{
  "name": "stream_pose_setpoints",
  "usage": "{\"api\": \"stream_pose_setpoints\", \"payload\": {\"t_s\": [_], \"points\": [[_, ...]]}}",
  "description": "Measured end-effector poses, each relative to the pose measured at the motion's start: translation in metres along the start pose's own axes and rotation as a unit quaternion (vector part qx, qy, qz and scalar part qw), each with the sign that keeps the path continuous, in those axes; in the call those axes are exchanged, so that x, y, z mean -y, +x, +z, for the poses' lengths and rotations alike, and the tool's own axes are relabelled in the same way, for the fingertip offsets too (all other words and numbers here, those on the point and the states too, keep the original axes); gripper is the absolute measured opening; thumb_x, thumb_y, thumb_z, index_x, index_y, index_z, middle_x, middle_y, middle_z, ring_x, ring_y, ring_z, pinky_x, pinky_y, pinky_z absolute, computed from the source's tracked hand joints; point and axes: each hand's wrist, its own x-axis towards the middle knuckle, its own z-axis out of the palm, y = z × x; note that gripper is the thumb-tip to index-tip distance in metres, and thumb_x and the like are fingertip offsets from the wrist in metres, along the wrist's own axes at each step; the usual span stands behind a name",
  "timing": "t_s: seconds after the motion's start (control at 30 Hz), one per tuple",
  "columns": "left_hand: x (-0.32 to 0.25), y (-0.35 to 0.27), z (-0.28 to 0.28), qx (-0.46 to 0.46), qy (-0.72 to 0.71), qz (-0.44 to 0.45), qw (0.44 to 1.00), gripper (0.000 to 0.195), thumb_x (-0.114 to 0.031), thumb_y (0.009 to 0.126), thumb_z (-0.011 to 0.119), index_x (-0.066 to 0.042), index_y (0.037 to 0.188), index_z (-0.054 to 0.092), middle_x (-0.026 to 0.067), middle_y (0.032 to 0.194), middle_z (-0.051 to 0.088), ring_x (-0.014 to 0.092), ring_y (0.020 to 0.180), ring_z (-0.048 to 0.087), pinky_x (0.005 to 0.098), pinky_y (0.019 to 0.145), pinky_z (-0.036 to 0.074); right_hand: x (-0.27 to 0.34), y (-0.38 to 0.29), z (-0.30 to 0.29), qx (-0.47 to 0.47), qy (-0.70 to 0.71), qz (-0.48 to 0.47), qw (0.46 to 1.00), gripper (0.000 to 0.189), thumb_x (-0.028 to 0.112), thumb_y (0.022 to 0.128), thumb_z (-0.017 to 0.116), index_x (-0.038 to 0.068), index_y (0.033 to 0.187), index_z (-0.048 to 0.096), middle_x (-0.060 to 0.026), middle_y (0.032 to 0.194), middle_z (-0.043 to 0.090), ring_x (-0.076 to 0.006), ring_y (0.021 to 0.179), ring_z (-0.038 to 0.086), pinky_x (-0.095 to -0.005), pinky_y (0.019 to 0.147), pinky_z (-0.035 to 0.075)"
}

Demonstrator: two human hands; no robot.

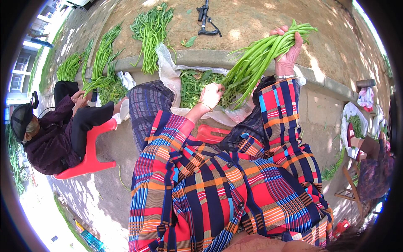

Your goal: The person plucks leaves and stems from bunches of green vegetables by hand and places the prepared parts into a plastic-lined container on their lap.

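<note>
A bundle of long green leafy stems (258, 60) is gripped near its cut ends in my right hand (288, 52), raised at the upper right. Its leafy ends hang down to the left. My left hand (211, 96), with a bangle at the wrist, is at the left edge of these leafy ends, its fingers curled; whether they pinch a leaf cannot be told. Under and behind it, loose green leaves (193, 85) lie on a white plastic sheet (168, 67) between my knees. Another stem bundle (151, 41) rests on the kerb beyond the sheet, at the upper left.
A concrete kerb (207, 57) runs across, with a black walking stick (204, 19) on the earth beyond. At left, a person (50, 135) on a red plastic stool (94, 148) handles stems beside more bundles (105, 47). Another seated person (374, 170) is at far right.
</note>
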Motion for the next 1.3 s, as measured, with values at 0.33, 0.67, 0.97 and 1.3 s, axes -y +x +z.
{"api": "stream_pose_setpoints", "payload": {"t_s": [0.33,0.67,0.97,1.3], "points": [[0.005,0.001,0.001,0.018,-0.166,-0.108,0.98,0.018,-0.011,0.071,0.057,-0.002,0.087,0.06,0.0075,0.069,0.057,0.014,0.053,0.055,0.0259,0.05,0.045,-0.002,0.0,0.001,0.014,0.024,0.013,1.0,0.026,0.02,0.069,0.064,0.001,0.082,0.051,-0.0089,0.079,0.052,-0.0204,0.073,0.05,-0.0387,0.078,0.04],[0.031,-0.001,-0.015,0.109,-0.294,-0.162,0.936,0.016,-0.005,0.081,0.048,0.0,0.091,0.06,-0.0004,0.064,0.053,0.005,0.05,0.047,0.0205,0.046,0.041,0.003,-0.001,-0.003,0.007,0.004,-0.023,1.0,0.027,0.02,0.069,0.064,0.001,0.084,0.05,-0.0086,0.08,0.051,-0.0204,0.073,0.05,-0.0399,0.078,0.04],[0.044,-0.006,-0.018,0.063,-0.098,-0.014,0.993,0.021,-0.011,0.077,0.052,-0.002,0.094,0.06,0.0051,0.06,0.054,0.011,0.051,0.05,0.0249,0.048,0.04,0.003,-0.002,-0.002,-0.002,0.007,-0.025,1.0,0.026,0.021,0.069,0.063,0.001,0.081,0.053,-0.0092,0.08,0.053,-0.0211,0.073,0.051,-0.0391,0.078,0.04],[0.027,-0.009,-0.025,-0.04,0.015,0.006,0.999,0.016,-0.014,0.077,0.052,-0.005,0.088,0.059,0.0137,0.07,0.057,0.027,0.066,0.057,0.0328,0.061,0.044,0.003,-0.007,0.0,-0.007,0.012,-0.045,0.999,0.025,0.022,0.069,0.063,0.001,0.08,0.054,-0.0091,0.077,0.055,-0.0216,0.072,0.052,-0.0384,0.076,0.042]]}}
